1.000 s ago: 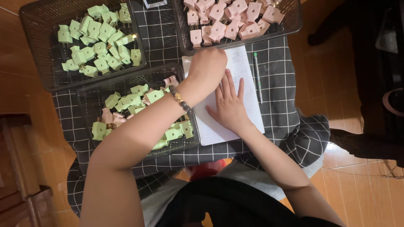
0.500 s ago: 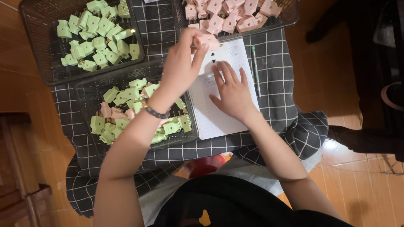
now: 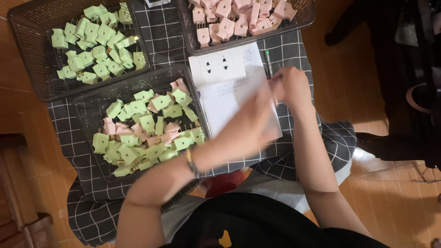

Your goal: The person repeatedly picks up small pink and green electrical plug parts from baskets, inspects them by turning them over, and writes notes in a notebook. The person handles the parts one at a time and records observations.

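So here's where we're at. Half a second back our left hand was up near the top of the frame at the pink basket with what looked like a pink plug pinched in it, and our right hand was flat on the notebook. Now both have moved. The left hand (image 3: 250, 121) is blurred mid-swing across the centre of the frame, over the lower part of the notebook (image 3: 234, 94). The fingers look loosely curled, but with the blur we can't tell if anything's in them. The right hand (image 3: 290, 85) has slid off to the right edge of the page and is curled around the pen (image 3: 267, 62) lying just beside the notebook; it touches the pen, but whether it's actually gripping we can't say.

The notebook sits centre-top on the checked cloth (image 3: 321, 138), with a white two-socket block (image 3: 216, 68) resting on its upper left corner.

Around it: a wire basket of green plugs (image 3: 94, 39) in the upper left, a basket of pink plugs (image 3: 239, 20) along the top edge, and the mixed basket (image 3: 147, 124) of green and pink ones left of centre, just beside the notebook.

Our read: a pink one got dropped off, and now it's tally time.
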